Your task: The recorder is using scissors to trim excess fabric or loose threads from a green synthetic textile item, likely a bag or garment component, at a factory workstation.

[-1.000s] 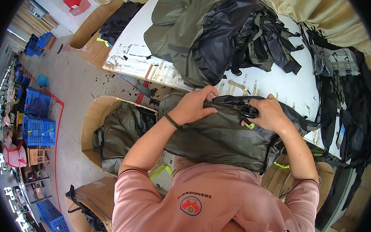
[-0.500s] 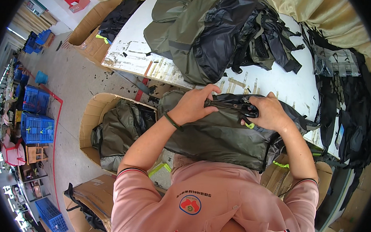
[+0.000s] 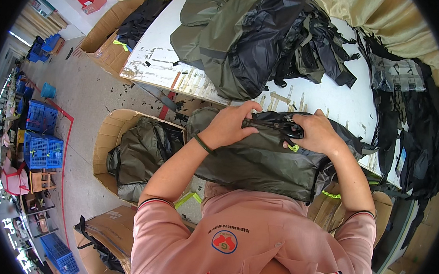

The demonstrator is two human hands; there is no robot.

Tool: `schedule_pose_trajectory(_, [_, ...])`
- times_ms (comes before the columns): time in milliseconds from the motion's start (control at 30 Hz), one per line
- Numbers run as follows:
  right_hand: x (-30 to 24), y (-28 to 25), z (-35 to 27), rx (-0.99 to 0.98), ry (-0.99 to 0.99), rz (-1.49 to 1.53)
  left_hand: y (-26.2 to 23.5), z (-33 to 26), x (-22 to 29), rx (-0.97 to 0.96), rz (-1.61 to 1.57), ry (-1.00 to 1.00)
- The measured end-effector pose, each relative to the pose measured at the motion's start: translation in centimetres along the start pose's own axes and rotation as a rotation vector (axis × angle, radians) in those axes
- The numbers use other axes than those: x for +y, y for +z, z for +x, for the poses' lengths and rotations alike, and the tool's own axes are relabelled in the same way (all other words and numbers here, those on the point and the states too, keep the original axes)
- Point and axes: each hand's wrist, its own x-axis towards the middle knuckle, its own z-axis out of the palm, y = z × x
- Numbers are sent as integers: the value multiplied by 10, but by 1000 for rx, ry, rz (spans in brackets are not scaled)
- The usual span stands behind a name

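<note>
Lying lengthwise between the fingers, the black scissors [image 3: 295, 130] point from the right hand [image 3: 318, 132], which is nearer and grips them, toward the left hand [image 3: 232, 125], narrowly pinching the olive bag [image 3: 261, 159] beneath.

A glossy dark-olive bag [image 3: 261, 159] lies crosswise between the bench [image 3: 162, 62] edge and the person's body, slack and creased, with black material along its upper edge and right end. Black scissors [image 3: 284, 125] lie over that upper edge, handles in the right hand [image 3: 320, 133], blades pointing left.
</note>
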Motion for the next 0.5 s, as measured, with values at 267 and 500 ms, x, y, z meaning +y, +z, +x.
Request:
schedule_pose_trajectory(267, [-2, 7, 7, -4, -7, 15, -4, 0, 4, -39, -2, -22])
schedule_pose_trajectory(500, [7, 21, 2, 65, -37, 31, -8, -1, -2, -1, -33, 41])
